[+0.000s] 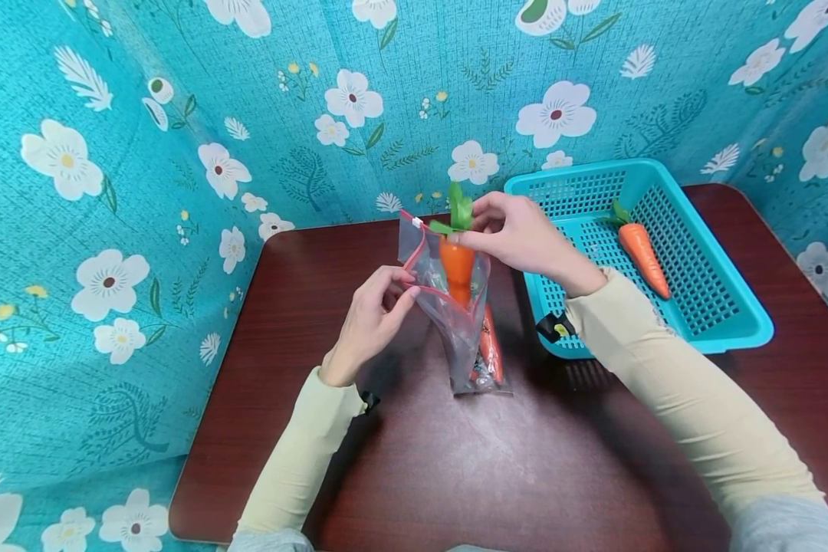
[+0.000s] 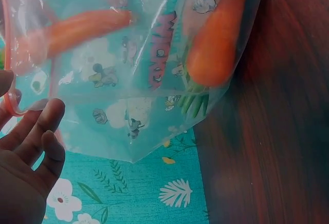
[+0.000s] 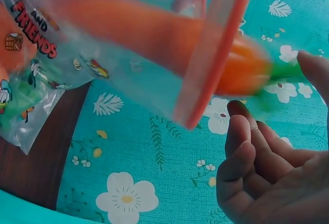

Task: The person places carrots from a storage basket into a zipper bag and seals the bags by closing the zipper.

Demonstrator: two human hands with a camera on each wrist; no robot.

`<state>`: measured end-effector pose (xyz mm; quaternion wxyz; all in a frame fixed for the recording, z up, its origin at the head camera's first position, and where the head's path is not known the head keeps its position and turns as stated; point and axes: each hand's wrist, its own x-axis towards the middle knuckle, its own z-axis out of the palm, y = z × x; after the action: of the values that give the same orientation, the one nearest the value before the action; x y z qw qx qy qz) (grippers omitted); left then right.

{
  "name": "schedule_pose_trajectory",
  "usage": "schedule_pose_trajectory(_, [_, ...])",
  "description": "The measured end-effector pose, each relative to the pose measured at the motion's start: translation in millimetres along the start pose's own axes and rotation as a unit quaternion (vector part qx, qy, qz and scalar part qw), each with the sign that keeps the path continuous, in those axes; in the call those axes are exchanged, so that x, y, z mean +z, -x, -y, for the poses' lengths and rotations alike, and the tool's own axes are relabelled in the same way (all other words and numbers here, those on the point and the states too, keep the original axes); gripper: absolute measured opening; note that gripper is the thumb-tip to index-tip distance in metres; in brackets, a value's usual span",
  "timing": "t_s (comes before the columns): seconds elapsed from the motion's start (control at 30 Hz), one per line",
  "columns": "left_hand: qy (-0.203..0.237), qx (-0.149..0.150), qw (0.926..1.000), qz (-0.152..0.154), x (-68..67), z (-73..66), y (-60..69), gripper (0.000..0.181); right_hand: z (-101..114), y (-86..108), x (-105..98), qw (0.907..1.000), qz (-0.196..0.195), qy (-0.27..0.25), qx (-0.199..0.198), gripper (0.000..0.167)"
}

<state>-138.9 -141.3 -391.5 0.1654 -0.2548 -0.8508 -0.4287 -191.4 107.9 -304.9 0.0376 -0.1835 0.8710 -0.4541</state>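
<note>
My left hand (image 1: pixel 372 314) pinches the red-edged mouth of a clear zip bag (image 1: pixel 433 270), printed with cartoon figures. A carrot (image 1: pixel 458 261) with green leaves is partway in the bag, its tip down and its top sticking out of the mouth. Around the leaves are the fingers of my right hand (image 1: pixel 524 234); in the right wrist view they stand loosely apart, off the blurred carrot. Lower in the bag lies another carrot (image 2: pixel 216 54), seen through the plastic. The white slider (image 1: pixel 417 222) sits near one end of the red zip.
To the right a turquoise mesh basket (image 1: pixel 583 238) stands on the dark wood table (image 1: pixel 414 468), with one leafy carrot (image 1: pixel 645 257) in it. A teal flowered cloth (image 1: pixel 283 115) hangs behind the table and at its left side.
</note>
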Motion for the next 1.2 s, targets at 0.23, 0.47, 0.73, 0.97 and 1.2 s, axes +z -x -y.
schedule_pose_trajectory(0.23, [-0.001, 0.007, 1.0000, -0.003, -0.2, 1.0, -0.9, 0.020, -5.0, -0.2, -2.0, 0.9999, 0.012, 0.010, 0.005, 0.054])
schedule_pose_trajectory(0.47, [0.005, 0.001, 1.0000, -0.006, -1.9, 0.9, -0.1, 0.019, -7.9, -3.7, -1.9, 0.9985, 0.027, 0.043, 0.021, 0.045])
schedule_pose_trajectory(0.73, [0.011, -0.002, 0.9999, -0.011, -3.0, 0.9, 1.9, 0.020, -17.1, -6.6, 6.1, 0.9900, 0.088, 0.110, 0.003, 0.028])
schedule_pose_trajectory(0.97, [0.001, 0.007, 0.9998, -0.020, -5.5, 2.5, 3.0, 0.016, -18.2, -6.0, 10.5, 0.9897, 0.043, 0.136, -0.015, 0.023])
schedule_pose_trajectory(1.2, [-0.004, 0.015, 0.9991, -0.039, -8.9, 3.1, 3.2, 0.015, -4.6, -0.3, 5.3, 0.9917, -0.048, 0.118, -0.016, 0.030])
